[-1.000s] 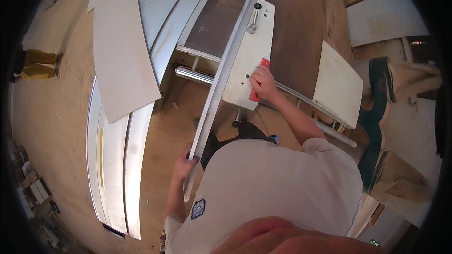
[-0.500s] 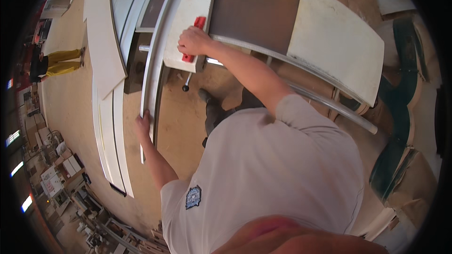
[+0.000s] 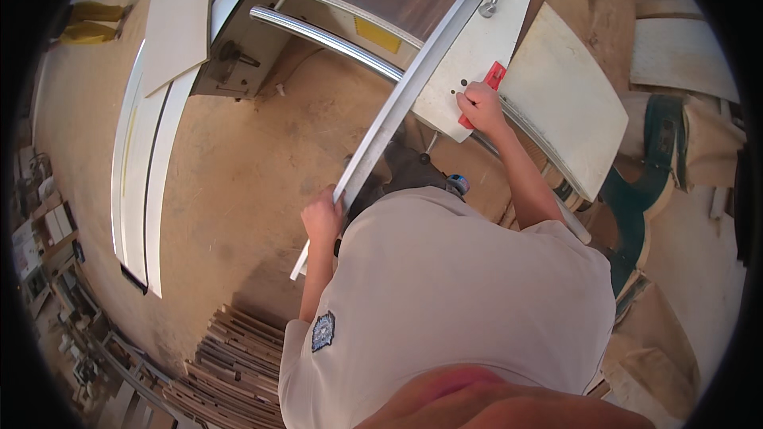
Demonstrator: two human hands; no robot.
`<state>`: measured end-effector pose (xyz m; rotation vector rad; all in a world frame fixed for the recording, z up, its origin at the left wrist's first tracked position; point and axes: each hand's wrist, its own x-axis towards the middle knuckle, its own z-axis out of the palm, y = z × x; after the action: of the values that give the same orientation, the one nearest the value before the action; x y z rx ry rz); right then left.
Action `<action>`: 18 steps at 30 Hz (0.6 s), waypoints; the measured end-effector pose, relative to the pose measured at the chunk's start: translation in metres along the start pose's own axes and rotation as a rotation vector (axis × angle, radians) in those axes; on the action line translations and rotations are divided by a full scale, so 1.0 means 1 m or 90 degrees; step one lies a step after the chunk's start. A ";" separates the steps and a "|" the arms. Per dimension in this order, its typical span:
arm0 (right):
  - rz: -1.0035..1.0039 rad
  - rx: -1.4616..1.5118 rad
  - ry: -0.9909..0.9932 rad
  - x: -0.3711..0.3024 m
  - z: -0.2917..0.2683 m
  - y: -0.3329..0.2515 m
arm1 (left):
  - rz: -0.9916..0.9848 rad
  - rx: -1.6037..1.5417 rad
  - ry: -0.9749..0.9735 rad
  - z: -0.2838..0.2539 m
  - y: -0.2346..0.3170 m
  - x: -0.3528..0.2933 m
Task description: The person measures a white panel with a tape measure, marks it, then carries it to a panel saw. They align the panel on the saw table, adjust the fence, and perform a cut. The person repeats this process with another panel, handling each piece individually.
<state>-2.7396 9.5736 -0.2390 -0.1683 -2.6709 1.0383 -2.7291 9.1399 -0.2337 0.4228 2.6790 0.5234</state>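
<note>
I saw a long, pale-grey metal rail point(image 3: 412, 83) slanting.
Right hand point(image 3: 482, 106) clasped the red handle point(image 3: 495, 75) on a white plate point(image 3: 470, 49); left hand point(image 3: 321, 216) grasped the rail.

The long rail point(image 3: 413, 81) looks smooth metal, the red handle point(image 3: 494, 75) plastic, the shirt point(image 3: 469, 286) matt cloth.

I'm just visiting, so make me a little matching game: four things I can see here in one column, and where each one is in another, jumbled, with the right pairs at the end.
Things
1. Red handle
2. Long metal bar
3. Wooden strips
4. Upper black-knobbed lever

Places
A. Lower left of the picture, in a pile
B. Toward the far end of the white plate
C. In the right hand
D. In the left hand

Pairs: 1-C, 2-D, 3-A, 4-B
</note>
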 end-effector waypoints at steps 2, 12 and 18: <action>0.233 -0.020 -0.016 -0.010 -0.007 0.001 | -0.001 -0.140 -0.067 -0.008 0.011 -0.008; -0.140 -0.441 0.072 0.154 -0.079 0.050 | 0.279 -0.587 -0.266 -0.006 0.105 0.033; 0.007 -0.675 -0.143 0.176 -0.137 0.105 | 0.239 -0.339 -0.179 0.047 0.152 0.051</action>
<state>-2.8674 9.7753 -0.1770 -0.2672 -3.1212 -0.4800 -2.7219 9.3064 -0.2270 0.7705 2.0868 1.1525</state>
